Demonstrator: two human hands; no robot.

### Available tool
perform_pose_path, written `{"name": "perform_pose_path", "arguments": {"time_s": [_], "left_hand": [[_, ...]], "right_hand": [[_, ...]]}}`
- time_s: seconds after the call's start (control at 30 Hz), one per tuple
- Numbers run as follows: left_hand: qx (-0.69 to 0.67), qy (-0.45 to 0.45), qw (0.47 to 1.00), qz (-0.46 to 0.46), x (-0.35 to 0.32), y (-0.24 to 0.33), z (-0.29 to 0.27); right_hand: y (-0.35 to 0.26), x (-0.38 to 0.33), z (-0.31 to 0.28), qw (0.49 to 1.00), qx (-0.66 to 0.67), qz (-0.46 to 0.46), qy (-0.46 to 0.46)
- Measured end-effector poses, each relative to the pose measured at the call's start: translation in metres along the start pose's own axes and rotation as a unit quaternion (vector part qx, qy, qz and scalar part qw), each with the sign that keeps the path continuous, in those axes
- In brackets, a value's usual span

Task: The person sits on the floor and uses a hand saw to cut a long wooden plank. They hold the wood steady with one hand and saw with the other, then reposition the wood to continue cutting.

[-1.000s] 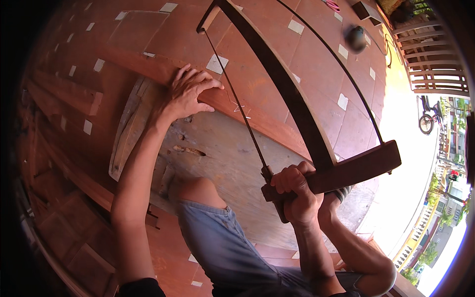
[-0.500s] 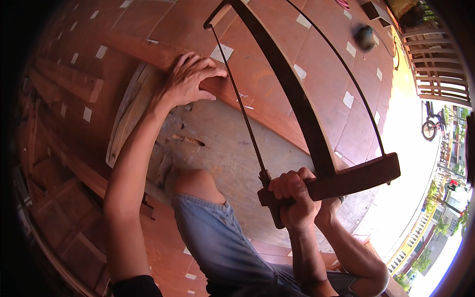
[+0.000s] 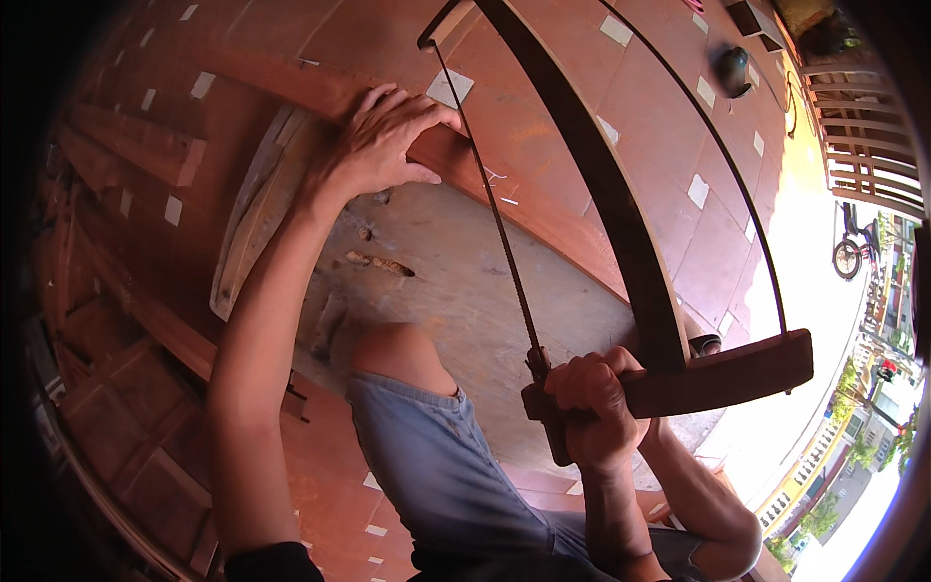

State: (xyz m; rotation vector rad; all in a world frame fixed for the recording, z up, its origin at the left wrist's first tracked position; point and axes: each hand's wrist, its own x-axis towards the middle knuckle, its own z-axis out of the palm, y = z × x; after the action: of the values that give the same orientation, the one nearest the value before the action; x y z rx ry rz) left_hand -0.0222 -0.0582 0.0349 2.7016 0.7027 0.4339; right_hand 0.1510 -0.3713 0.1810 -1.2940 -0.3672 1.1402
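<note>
A long reddish-brown wooden plank point(image 3: 553, 233) lies along the far edge of a worn, pitted wooden bench point(image 3: 456, 281). My left hand point(image 3: 393, 141) clasps it from above, fingers over the top and thumb on the near side. In my right hand point(image 3: 596, 398) is a wooden frame saw point(image 3: 601, 165), gripped in a fist around its dark handle end. The thin blade point(image 3: 499, 213) slants across the plank beside my left fingertips, near a white mark on the wood. Whether the teeth are in the wood I cannot tell.
My bare knee point(image 3: 402, 349) presses on the bench. More boards point(image 3: 136, 145) lie at left on the tiled floor point(image 3: 698, 233). A dark rounded object point(image 3: 732, 70) rests at far right, near a slatted wooden piece point(image 3: 868, 136). Outside stands a bicycle-like vehicle point(image 3: 848, 254).
The saw and my right hand have been drawn back toward me, slightly right. My left hand keeps its hold on the plank. The whole view has shifted a little.
</note>
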Motion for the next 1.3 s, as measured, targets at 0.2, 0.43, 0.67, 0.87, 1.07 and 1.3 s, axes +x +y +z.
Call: {"name": "perform_pose_path", "arguments": {"time_s": [0.2,0.43,0.67,0.87,1.07,1.3], "left_hand": [[0.034,0.025,0.999,-0.020,0.004,-0.003,0.006],[0.056,0.012,0.998,-0.022,0.001,-0.008,0.005],[0.057,0.041,0.997,-0.008,-0.001,-0.007,0.010],[0.043,0.039,0.998,-0.003,0.009,-0.008,0.011],[0.046,0.039,0.998,-0.018,0.000,-0.011,0.013],[0.035,0.058,0.998,-0.001,0.004,-0.008,0.011]], "right_hand": [[0.009,0.030,0.000,0.999,0.033,0.009,-0.008],[-0.012,-0.028,-0.019,1.000,0.005,0.001,-0.025],[0.006,0.005,-0.007,1.000,-0.004,0.003,-0.009],[0.023,0.073,0.018,1.000,-0.024,-0.009,-0.009],[-0.014,-0.071,-0.043,0.999,-0.036,-0.016,-0.034],[0.037,0.028,-0.010,0.998,-0.014,-0.059,-0.026]]}}
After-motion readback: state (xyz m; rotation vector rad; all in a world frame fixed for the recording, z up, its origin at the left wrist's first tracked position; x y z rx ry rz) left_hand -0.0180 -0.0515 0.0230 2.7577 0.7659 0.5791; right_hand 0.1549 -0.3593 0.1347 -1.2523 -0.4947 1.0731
